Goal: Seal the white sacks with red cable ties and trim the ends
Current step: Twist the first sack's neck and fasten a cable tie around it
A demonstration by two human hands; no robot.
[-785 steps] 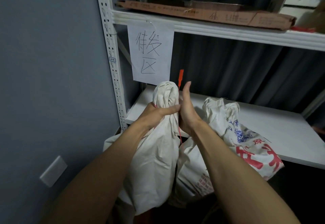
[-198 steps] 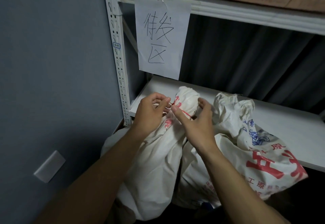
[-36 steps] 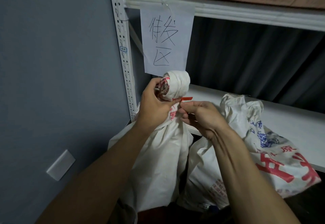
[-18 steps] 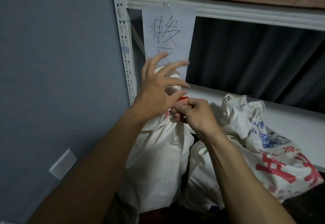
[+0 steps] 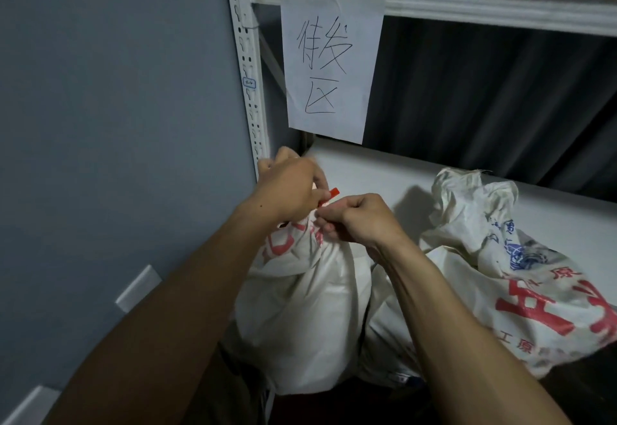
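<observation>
A white sack (image 5: 310, 311) with red print stands upright in front of me, its gathered neck hidden under my hands. My left hand (image 5: 290, 190) grips the bunched top of this sack. A red cable tie (image 5: 329, 196) pokes out between the two hands at the neck. My right hand (image 5: 357, 219) has its fingers curled and pinches the tie close to the neck. A second white sack (image 5: 494, 277) with red and blue print leans to the right, its top loosely bunched.
A white metal shelf (image 5: 384, 174) runs behind the sacks, with a perforated upright (image 5: 248, 84) at its left. A handwritten paper sign (image 5: 330, 67) hangs from the upper shelf. A grey wall with a white switch plate (image 5: 138, 287) lies to the left. Dark curtain behind.
Half a second ago my left hand was spread open above the sack top; now it has closed down over the neck. My right hand still pinches the red tie, slightly lower.
</observation>
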